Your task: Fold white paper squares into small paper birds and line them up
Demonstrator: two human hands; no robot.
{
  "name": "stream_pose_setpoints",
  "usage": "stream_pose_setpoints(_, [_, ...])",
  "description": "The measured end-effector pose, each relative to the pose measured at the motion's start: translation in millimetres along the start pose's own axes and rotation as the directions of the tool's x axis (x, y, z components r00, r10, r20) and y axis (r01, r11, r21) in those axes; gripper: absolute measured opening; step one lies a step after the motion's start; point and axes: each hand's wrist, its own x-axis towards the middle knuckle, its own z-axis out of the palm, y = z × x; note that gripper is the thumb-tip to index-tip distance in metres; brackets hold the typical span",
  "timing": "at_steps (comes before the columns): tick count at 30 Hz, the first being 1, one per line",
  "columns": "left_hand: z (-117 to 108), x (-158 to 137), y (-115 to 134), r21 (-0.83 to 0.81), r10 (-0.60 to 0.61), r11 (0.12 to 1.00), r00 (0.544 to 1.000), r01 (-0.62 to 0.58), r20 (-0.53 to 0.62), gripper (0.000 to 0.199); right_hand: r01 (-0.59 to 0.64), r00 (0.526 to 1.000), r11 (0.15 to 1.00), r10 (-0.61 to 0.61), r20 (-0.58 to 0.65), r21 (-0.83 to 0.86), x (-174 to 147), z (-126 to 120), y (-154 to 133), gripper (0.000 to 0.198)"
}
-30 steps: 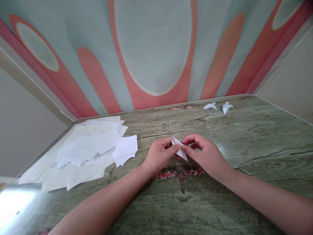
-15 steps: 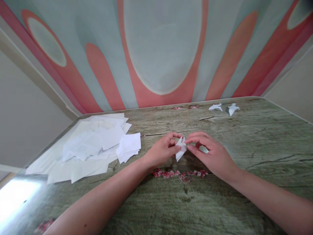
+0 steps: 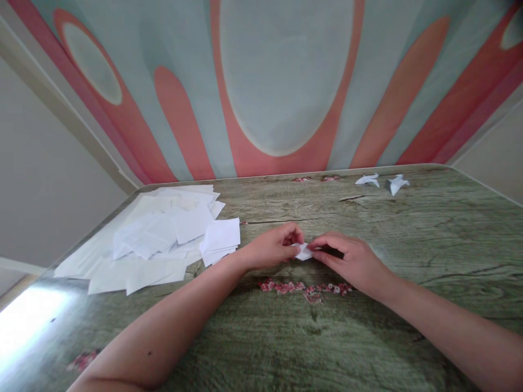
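Paper piece [image 3: 303, 251], folded, now lies lower on the green wood-grain table [image 3: 408, 228], pinched between left hand [image 3: 272, 249] and right hand [image 3: 353, 260]; loose sheets [image 3: 163, 239] left of them; striped wall beyond.

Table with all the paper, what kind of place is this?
Probably a home paper-folding spot: a wood-print table, a pile of white paper squares, two finished folded figures, and a patterned wall behind.

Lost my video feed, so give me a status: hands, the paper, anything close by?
Left hand and right hand both pinch the small folded paper low over the table. Loose paper pile lies left, apart.
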Motion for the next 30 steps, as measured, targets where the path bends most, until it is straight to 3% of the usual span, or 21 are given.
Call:
stream_pose_setpoints(3, [8.0,0.0,-4.2,0.405,0.168,0.908,0.977,-0.103,-0.129,0.01,0.005,1.0,0.996,-0.002,0.027,-0.092,1.3,2.4,7.2,0.009])
stream_pose_setpoints(5, [12.5,-0.7,-5.2,0.574,0.276,0.802,0.955,-0.165,-0.109,0.013,0.065,0.998,0.987,-0.063,0.02,-0.146,2.1,3.2,11.6,0.006])
stream_pose_setpoints(9, [15.7,-1.7,-3.1,0.714,0.304,0.67,0.952,-0.204,-0.014,0.014,0.149,0.988,0.964,-0.157,-0.016,-0.22,3.4,2.4,14.0,0.005])
stream_pose_setpoints(15, [19.9,-2.1,5.3,0.866,0.294,0.472,0.956,-0.166,0.023,0.022,0.261,0.965,0.912,-0.256,0.058,-0.316,3.2,0.1,2.0,0.021])
stream_pose_setpoints(23, [27.1,-3.8,2.9,0.891,0.264,0.434,0.965,-0.133,0.016,0.022,0.259,0.966,0.893,-0.245,0.085,-0.368,-0.2,8.0,3.7,0.021])
stream_pose_setpoints(30, [25.6,-2.8,-0.6,0.893,0.267,0.431,0.964,-0.132,0.014,0.02,0.079,0.997,0.976,-0.075,0.027,-0.202,5.6,9.2,1.3,0.015])
